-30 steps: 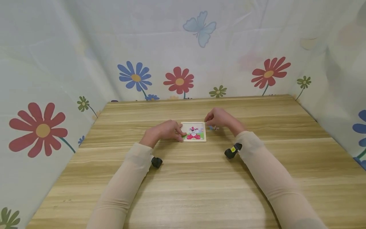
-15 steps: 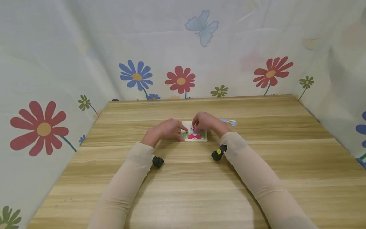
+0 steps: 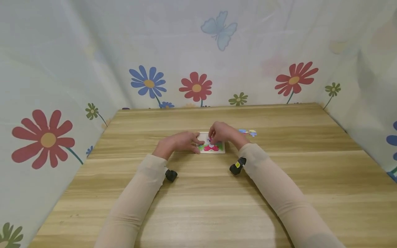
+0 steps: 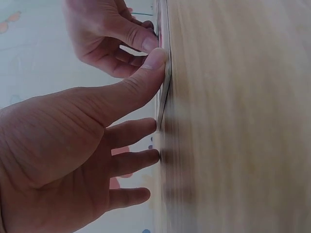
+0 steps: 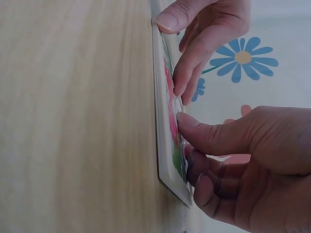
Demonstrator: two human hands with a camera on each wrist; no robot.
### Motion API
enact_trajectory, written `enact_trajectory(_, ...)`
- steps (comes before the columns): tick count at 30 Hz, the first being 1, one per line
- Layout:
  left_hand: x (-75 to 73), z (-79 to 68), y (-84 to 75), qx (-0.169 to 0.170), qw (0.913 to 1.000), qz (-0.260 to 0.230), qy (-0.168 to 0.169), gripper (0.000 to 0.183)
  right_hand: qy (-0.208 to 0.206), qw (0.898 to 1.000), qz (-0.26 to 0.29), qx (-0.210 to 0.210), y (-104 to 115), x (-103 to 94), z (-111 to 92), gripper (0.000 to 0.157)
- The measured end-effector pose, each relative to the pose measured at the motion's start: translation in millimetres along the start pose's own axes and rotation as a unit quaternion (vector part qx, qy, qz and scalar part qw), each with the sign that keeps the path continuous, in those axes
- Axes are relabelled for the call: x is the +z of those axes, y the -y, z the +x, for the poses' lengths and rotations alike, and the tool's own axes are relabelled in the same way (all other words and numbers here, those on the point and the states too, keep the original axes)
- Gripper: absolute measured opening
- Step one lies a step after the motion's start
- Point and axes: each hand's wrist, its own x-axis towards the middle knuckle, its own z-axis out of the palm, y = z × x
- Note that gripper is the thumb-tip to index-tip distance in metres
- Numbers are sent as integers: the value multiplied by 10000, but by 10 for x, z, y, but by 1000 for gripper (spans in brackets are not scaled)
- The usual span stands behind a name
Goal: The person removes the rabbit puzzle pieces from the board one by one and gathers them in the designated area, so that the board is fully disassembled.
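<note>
A small square jigsaw puzzle (image 3: pixel 211 148) in a pale wooden tray (image 3: pixel 203 133) lies flat on the table, showing a pink and white cartoon animal on green. My left hand (image 3: pixel 185 141) steadies the tray's left side. Its thumb (image 4: pixel 154 59) presses the near rim and its index finger reaches onto the picture; the other fingers extend nearly straight. Over the picture's upper middle, my right hand (image 3: pixel 222 132) pinches a puzzle piece low against the picture, mostly hidden by the fingers. Its thumb (image 5: pixel 189 120) touches the picture surface and the other fingers are curled.
Several loose puzzle pieces (image 3: pixel 248 132), blue and yellow, lie on the table just right of the tray, beyond my right wrist. The wood-grain table (image 3: pixel 198 206) ends at a white flowered cloth (image 3: pixel 254 69) behind and at both sides.
My right hand has moved left from the loose pieces beside the tray to over the picture, uncovering those pieces. My left hand stays at the tray, its fingers slightly shifted.
</note>
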Motion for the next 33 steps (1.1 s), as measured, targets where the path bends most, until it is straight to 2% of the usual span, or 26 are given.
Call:
enact_trajectory(9, 67, -10, -3, -78, 9999, -137, 20, 55, -52, 9999, -33, 136, -10, 55, -13, 21)
enact_trajectory(17, 59, -16, 17, -148, 9998, -89, -22, 54, 138, 9996, -201, -159, 9, 52, -13, 18)
enact_trajectory(23, 25, -14, 9, -111, 9999, -44, -10, 54, 214, 9996, -134, -123, 15, 32, -1, 12)
enact_trajectory(29, -5, -15, -6, -138, 9999, 10, -17, 53, 124, 9994, -328, -24, 85, 20, -20, 17)
enact_trajectory(33, 3, -20, -16, -153, 9999, -17, -20, 54, 174, 9990, -410, 32, 112, 19, -41, 13)
